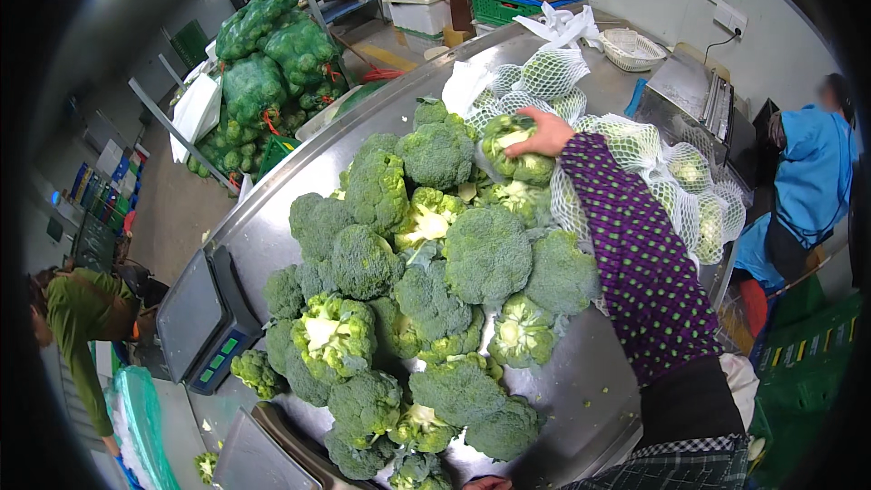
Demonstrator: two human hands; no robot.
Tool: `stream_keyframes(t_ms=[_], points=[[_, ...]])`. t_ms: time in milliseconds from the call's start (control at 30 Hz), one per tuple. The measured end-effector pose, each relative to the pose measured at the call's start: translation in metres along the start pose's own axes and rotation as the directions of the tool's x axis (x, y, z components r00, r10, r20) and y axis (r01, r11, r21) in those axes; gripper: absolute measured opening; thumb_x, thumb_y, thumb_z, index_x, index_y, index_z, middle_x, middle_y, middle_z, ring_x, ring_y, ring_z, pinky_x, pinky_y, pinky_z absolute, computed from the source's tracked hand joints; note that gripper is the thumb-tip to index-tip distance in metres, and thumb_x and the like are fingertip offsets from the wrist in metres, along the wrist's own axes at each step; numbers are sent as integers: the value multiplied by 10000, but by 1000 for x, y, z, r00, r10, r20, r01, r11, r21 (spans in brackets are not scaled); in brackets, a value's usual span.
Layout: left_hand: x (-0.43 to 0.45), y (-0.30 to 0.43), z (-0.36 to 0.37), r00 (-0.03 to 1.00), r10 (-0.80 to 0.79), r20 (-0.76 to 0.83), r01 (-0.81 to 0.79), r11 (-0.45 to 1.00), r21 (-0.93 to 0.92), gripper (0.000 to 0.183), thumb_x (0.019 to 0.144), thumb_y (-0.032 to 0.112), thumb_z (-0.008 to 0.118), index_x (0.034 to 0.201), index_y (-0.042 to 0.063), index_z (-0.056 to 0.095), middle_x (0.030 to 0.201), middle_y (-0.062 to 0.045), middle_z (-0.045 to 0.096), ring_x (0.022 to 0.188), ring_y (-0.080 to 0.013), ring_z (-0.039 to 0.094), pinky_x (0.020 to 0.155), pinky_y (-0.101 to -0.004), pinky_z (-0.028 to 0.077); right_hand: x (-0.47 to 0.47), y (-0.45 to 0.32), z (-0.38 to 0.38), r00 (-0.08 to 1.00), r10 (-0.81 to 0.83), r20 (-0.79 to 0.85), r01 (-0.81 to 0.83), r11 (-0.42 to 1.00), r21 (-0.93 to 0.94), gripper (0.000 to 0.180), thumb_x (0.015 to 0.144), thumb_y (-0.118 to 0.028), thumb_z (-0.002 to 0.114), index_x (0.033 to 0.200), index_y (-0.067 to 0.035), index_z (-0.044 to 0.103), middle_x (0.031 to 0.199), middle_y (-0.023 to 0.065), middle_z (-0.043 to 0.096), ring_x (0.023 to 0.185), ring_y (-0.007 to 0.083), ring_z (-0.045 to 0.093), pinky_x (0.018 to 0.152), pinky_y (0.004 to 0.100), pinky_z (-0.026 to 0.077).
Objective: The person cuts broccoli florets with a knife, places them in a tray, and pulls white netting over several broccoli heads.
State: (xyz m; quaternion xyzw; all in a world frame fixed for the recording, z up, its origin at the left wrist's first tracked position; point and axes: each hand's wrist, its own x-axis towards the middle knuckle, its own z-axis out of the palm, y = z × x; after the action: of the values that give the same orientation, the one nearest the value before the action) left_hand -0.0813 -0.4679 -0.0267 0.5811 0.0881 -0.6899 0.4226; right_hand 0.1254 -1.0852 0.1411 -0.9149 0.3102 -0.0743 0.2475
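My right hand (542, 135), below a purple dotted sleeve, grips a broccoli head (509, 147) by its stem side at the upper edge of a large pile. The pile of broccoli heads (488, 255) covers the middle of the steel table (588, 381); some heads lie crown up, others with the cut stem up. Just beyond and to the right of my right hand lie heads in white foam net sleeves (554, 73). Of my left hand (487, 483), only a sliver of fingers shows at the bottom edge; what it does is hidden.
A digital scale (197, 320) stands at the table's left. A sealing machine (687, 99) and a white basket (631, 50) stand at the far right. Filled green net sacks (255, 88) are piled beyond the table. One person (813, 170) is at right, another (85, 306) bends at left.
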Motion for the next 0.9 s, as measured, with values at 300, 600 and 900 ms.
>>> stream_keyframes(t_ms=[300,600,900], points=[[8,-10,3,996,80,-29,-81,996,-27,212,878,236,652,972,48,629,839,-101,650,673,-193,638,597,-337,560,-115,-7,-53,998,51,21,-51,697,716,408,713,33,666,1093,-25,529,632,-3,545,442,50,424,378,200,331],[16,-24,1,979,147,-142,-156,986,-54,230,882,310,638,934,87,657,730,-67,654,554,-136,598,492,-275,480,-27,-50,-24,944,-297,-143,303,953,16,387,910,-369,525,1084,-39,626,924,110,670,818,237,628,762,346,496],[6,-2,4,972,211,-106,-214,977,-23,236,891,305,628,927,73,645,699,-52,642,509,-133,576,447,-276,450,-8,-45,19,901,-167,402,213,974,-74,428,793,-386,655,915,24,659,900,178,662,679,281,660,680,418,538]])
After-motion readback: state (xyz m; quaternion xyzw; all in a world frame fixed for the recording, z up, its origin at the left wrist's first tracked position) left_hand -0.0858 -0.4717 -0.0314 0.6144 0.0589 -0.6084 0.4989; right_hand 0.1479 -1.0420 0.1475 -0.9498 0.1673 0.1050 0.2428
